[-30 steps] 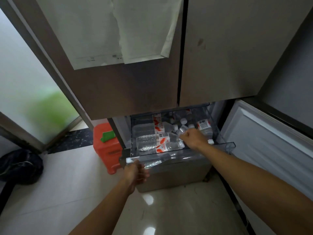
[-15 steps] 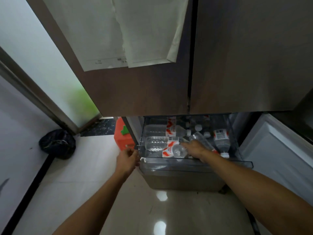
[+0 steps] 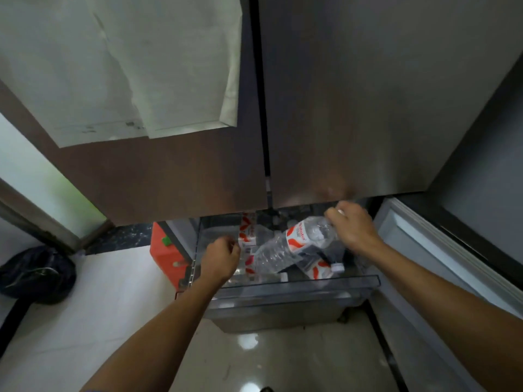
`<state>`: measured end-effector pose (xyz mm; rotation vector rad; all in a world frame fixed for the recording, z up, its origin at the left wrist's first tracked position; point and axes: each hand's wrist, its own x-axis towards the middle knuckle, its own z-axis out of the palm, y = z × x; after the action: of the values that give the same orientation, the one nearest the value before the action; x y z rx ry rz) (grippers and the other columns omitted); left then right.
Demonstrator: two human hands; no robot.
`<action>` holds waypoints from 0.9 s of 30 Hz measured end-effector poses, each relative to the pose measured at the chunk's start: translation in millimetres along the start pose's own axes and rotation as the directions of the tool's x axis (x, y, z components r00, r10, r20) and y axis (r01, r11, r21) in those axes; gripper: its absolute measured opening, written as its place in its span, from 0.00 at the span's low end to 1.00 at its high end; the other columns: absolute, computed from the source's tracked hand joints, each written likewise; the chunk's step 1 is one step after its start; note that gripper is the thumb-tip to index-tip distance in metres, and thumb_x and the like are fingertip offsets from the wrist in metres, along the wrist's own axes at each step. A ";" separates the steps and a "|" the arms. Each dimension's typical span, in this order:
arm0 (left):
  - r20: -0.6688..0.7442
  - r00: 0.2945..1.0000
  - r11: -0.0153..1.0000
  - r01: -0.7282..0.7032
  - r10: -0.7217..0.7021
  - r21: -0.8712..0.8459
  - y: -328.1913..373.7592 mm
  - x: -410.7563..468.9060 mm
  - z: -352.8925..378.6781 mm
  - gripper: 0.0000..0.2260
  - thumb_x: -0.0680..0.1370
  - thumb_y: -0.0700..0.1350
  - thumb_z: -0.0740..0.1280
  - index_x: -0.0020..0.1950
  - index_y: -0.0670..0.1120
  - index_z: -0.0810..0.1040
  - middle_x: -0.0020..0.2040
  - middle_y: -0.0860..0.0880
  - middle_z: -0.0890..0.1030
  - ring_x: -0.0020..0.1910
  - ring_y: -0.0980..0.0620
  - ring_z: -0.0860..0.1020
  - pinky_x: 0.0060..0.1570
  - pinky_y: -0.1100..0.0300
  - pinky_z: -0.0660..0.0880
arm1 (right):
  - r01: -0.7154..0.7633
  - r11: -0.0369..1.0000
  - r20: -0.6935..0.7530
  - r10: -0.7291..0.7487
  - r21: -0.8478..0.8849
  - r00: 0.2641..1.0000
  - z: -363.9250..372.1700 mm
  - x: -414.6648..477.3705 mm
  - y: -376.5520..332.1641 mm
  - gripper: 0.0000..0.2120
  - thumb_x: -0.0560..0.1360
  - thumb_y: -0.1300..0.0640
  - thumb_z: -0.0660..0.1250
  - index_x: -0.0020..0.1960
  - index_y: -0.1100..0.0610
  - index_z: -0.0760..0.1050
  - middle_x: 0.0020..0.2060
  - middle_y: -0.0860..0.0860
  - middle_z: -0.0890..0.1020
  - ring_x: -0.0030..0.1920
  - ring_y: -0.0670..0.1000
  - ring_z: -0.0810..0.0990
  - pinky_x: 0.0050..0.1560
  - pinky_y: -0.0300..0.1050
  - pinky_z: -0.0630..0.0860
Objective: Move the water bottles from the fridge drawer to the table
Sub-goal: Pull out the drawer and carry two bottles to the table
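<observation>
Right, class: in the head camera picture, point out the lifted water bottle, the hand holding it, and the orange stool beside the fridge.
lifted water bottle [image 3: 296, 241]: head view, on its red and white label.
right hand [image 3: 351, 225]: head view, on the back of the hand.
orange stool [image 3: 162, 257]: head view, on its side face.

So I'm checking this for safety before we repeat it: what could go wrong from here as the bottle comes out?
1. The right hand grips the clear plastic water bottle with the red-and-white label by its cap end only; the tilted bottle might slip back onto the other bottles.
2. It is raised close under the brown fridge doors and could knock them.
3. The left hand is closed on the clear plastic drawer; shifting it might roll bottles.
</observation>
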<state>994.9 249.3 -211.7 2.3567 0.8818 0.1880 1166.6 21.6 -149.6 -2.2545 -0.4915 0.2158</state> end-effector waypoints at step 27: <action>0.377 0.768 0.492 -0.628 0.518 0.603 40.4 9.1 33.1 0.24 0.76 0.56 0.64 0.68 0.47 0.68 0.68 0.44 0.69 0.67 0.45 0.67 0.64 0.49 0.67 | 0.126 0.800 -0.132 -0.248 -0.587 0.960 -27.7 -27.4 28.2 0.17 0.77 0.38 0.59 0.51 0.52 0.68 0.41 0.52 0.81 0.40 0.56 0.77 0.40 0.44 0.65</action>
<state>1034.9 214.7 -215.3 3.2884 -0.0157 -0.0929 1158.0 -25.6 -152.4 -2.7491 -0.7421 -0.3121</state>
